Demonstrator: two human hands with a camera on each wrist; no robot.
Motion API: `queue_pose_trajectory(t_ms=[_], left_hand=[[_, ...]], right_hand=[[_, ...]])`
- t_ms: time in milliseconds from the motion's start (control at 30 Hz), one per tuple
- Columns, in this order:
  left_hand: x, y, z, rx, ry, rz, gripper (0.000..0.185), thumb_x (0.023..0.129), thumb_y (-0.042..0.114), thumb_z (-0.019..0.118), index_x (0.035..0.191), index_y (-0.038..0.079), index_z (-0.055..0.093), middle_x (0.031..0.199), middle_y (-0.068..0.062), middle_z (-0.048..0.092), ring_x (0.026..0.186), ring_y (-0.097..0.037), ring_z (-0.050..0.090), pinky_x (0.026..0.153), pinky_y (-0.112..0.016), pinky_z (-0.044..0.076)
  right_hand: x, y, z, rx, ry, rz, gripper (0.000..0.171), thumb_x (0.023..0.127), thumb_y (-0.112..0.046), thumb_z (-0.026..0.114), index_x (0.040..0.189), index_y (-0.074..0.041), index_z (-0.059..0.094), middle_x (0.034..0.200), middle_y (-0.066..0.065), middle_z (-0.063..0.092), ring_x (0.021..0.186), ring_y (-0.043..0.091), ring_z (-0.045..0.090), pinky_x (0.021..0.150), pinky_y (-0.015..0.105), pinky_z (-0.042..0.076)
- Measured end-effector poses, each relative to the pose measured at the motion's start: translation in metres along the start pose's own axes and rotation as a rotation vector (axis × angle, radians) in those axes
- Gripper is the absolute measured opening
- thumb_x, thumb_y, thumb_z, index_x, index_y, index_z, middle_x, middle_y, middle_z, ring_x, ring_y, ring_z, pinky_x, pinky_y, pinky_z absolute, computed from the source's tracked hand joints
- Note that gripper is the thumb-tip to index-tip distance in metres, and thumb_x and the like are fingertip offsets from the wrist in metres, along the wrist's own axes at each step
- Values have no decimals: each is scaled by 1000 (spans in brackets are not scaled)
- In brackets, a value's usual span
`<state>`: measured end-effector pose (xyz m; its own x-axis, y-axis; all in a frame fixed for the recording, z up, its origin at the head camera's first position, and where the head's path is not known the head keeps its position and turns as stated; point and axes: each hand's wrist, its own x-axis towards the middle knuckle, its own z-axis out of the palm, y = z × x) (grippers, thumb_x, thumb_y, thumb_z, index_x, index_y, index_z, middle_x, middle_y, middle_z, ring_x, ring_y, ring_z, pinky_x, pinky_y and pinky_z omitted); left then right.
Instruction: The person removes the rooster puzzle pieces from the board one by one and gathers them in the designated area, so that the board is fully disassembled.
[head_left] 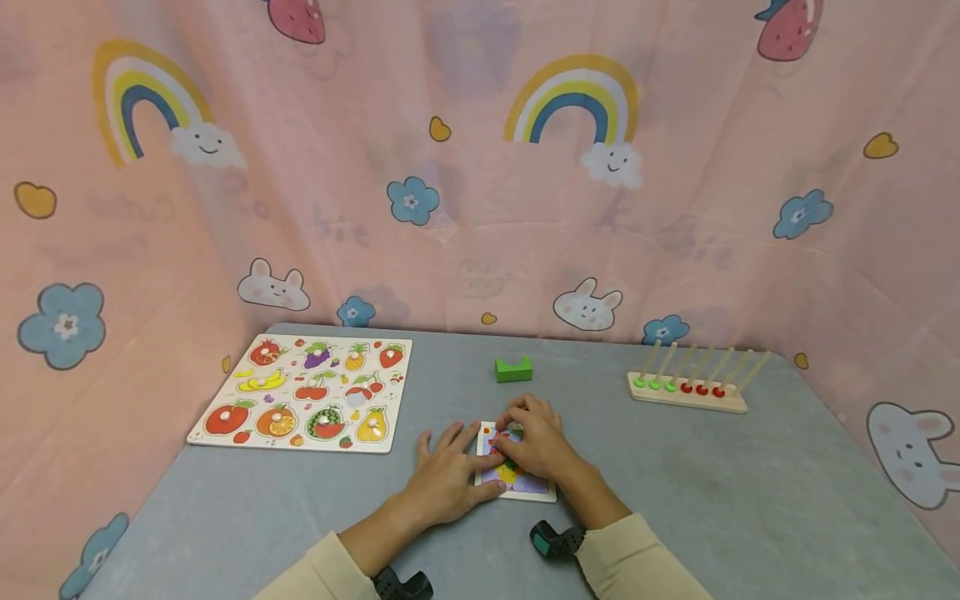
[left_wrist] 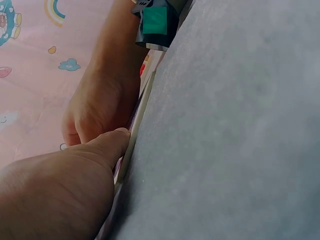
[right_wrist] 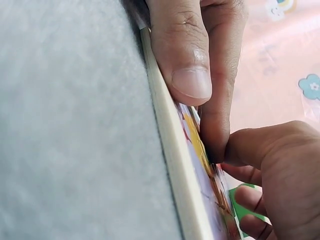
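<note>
A small picture puzzle board [head_left: 534,486] with a pale wooden rim and a colourful purple, yellow and green picture lies flat on the table. My left hand [head_left: 446,483] is spread at its left side, thumb and index finger extended onto the board. In the right wrist view, the left thumb [right_wrist: 185,55] presses near the rim. Over the board's upper right part, my right hand [head_left: 543,442] has bent fingers, its thumb and index tips close together at the picture, beside the left index fingertip. What lies between those tips is hidden, so I cannot tell whether they pinch a piece.
Behind the hands stands a green notched block [head_left: 513,370]. A large fruit puzzle board [head_left: 300,392] lies at the left. At the right back is a wooden peg rack [head_left: 686,393] with green and red beads. A printed pink curtain [head_left: 480,167] hangs behind the grey table [head_left: 750,500].
</note>
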<state>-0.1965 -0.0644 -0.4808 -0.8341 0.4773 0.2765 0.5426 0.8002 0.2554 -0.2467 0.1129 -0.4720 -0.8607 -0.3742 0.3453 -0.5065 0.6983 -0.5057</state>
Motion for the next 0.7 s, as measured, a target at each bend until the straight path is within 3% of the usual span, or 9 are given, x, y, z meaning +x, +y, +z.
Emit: queue_pose_trajectory(t_ms=[433, 700], left_hand=[[0, 0, 1, -13, -19, -13, 46, 75, 65, 41, 115, 45, 51, 134, -7, 34, 120, -33, 27, 84, -64, 10], [0, 0, -1, -14, -8, -1, 43, 76, 63, 44, 114, 44, 52, 133, -7, 35, 119, -33, 28, 82, -64, 12]], right_hand=[[-1, 1, -1, 34, 37, -68, 11, 71, -10, 63, 80, -17, 62, 83, -9, 54, 82, 11, 41, 73, 39, 28], [-1, 1, 0, 23, 11, -68, 17, 72, -9, 63, 88, -16, 64, 84, -8, 55, 81, 10, 43, 71, 37, 29]])
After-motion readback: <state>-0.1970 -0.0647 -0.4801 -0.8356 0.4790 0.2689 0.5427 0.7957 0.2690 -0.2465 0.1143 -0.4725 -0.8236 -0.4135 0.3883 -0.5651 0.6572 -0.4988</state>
